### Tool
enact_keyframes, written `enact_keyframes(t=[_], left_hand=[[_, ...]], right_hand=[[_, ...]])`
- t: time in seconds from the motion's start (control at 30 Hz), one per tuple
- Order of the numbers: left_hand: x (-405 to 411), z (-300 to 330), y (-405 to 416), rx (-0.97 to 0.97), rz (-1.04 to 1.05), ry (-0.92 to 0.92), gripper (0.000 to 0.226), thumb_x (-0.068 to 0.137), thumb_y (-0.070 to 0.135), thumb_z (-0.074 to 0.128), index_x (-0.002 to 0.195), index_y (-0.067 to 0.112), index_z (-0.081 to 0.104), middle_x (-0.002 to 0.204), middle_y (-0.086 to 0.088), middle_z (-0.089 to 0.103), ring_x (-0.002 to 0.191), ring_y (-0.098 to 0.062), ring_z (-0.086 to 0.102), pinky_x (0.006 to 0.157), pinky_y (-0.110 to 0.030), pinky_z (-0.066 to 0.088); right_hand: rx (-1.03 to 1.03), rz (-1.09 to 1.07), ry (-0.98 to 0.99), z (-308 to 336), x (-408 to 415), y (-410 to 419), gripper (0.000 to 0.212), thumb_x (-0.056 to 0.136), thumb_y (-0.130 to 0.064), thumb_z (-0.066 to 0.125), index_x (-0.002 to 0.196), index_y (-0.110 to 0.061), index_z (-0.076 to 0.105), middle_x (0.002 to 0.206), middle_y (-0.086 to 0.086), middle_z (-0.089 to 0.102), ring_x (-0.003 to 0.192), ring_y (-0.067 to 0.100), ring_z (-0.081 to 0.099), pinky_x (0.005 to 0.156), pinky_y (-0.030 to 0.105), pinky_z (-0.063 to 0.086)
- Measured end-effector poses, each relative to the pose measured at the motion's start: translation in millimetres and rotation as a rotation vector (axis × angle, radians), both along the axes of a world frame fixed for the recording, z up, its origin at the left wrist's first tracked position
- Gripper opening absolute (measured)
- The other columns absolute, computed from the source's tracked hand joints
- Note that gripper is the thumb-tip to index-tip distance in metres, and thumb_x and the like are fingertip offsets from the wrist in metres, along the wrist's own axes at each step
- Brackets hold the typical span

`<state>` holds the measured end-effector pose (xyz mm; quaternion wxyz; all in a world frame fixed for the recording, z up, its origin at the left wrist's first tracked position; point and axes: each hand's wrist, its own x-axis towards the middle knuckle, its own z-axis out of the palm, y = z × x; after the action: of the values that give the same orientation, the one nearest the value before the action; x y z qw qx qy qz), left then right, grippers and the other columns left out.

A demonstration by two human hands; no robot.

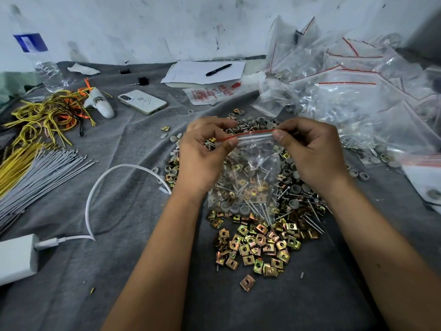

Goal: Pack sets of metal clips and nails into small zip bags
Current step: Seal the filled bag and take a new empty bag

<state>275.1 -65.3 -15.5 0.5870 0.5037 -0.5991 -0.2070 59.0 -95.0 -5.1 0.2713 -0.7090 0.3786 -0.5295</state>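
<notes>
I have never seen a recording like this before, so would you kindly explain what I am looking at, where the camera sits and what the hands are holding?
There is no machine here: a person works with two bare hands, and the one picture comes from a camera worn on the head, looking forward and down.

The left hand and the right hand each pinch the red-striped top edge of a small clear zip bag, held above the work. Some grey caps and nails seem to lie at its bottom.

Under it, on a grey cloth, lies a pile of brass-coloured metal clips, with nails and grey caps nearby. Filled bags are heaped at the right. To the left are a phone, coloured wires and a white cable; a pen rests on paper at the back.
</notes>
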Motion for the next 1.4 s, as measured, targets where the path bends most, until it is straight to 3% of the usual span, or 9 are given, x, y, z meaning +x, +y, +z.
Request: enact_keyframes(t=[0.33,0.47,0.6,0.73,0.9,1.03,1.13,1.27,1.4], left_hand=[[-8,6,5,0.019,-0.001,-0.079,0.008,0.091,0.017,0.077,0.084,0.014,0.075,0.112,0.012,0.073,0.116,-0.014,0.058,0.104,-0.053,0.044],[-15,7,7,0.012,0.041,-0.174,0.010,0.092,0.018,0.075,0.083,0.021,0.071,0.102,0.009,0.071,0.108,-0.017,0.060,0.099,-0.048,0.046],[-21,8,11,0.067,-0.061,0.042,0.009,0.093,0.020,0.075,0.097,0.016,0.068,0.099,0.006,0.074,0.089,-0.013,0.072,0.072,-0.031,0.060],[-18,5,15,0.217,-0.217,0.278,0.048,0.085,0.028,0.076,0.127,0.026,0.053,0.107,-0.007,0.077,0.093,-0.023,0.077,0.072,-0.034,0.064],[-28,5,14,0.175,-0.110,0.257,0.015,0.093,0.005,0.072,0.106,0.009,0.066,0.073,-0.002,0.076,0.059,-0.012,0.071,0.049,-0.024,0.055],[-28,9,18,0.254,-0.153,0.309,0.023,0.090,0.023,0.072,0.106,0.009,0.065,0.076,-0.011,0.076,0.058,-0.022,0.070,0.048,-0.030,0.057],[-29,12,23,0.342,-0.226,0.184,0.030,0.084,0.022,0.076,0.110,0.015,0.063,0.077,-0.009,0.076,0.069,-0.027,0.077,0.053,-0.036,0.061],[-33,20,17,0.252,-0.069,-0.053,0.030,0.085,0.017,0.080,0.105,0.033,0.064,0.072,-0.004,0.073,0.062,-0.031,0.073,0.049,-0.045,0.060],[-69,44,-14,0.131,0.004,-0.210,0.031,0.089,0.023,0.080,0.110,0.032,0.060,0.088,0.005,0.071,0.069,-0.012,0.073,0.057,-0.039,0.064]], right_hand=[[-0.001,0.051,0.033,0,2,4,0.011,0.090,-0.014,0.076,0.101,-0.012,0.078,0.085,-0.009,0.075,0.073,0.001,0.068,0.065,0.012,0.050],[-0.015,-0.003,0.054,0,1,5,0.010,0.092,-0.017,0.075,0.101,-0.020,0.077,0.083,-0.010,0.074,0.069,0.001,0.065,0.062,0.015,0.048],[-0.047,-0.050,-0.014,2,-3,5,0.008,0.093,-0.017,0.075,0.096,-0.024,0.076,0.073,-0.014,0.072,0.062,0.001,0.062,0.057,0.016,0.046],[-0.027,-0.072,-0.189,5,-11,4,0.004,0.093,-0.018,0.075,0.094,-0.018,0.079,0.078,-0.008,0.077,0.070,0.005,0.070,0.064,0.017,0.052],[0.028,-0.129,-0.237,2,-18,-2,0.007,0.090,-0.021,0.078,0.083,-0.020,0.077,0.068,-0.014,0.071,0.061,0.002,0.062,0.058,0.014,0.046],[0.045,-0.175,-0.245,0,-20,-6,0.013,0.093,-0.021,0.075,0.080,-0.021,0.073,0.066,-0.011,0.068,0.061,0.003,0.060,0.058,0.018,0.047],[0.081,-0.190,-0.337,1,-28,-9,0.013,0.094,-0.022,0.074,0.081,-0.021,0.074,0.071,-0.001,0.072,0.066,0.009,0.064,0.062,0.024,0.051],[0.121,-0.239,-0.358,2,-37,-14,0.027,0.096,-0.029,0.071,0.070,-0.020,0.065,0.055,-0.001,0.053,0.055,0.015,0.046,0.054,0.030,0.037],[0.193,-0.302,-0.301,26,-70,-31,0.037,0.096,-0.033,0.069,0.069,-0.008,0.062,0.052,0.004,0.053,0.049,0.019,0.048,0.051,0.033,0.039]])
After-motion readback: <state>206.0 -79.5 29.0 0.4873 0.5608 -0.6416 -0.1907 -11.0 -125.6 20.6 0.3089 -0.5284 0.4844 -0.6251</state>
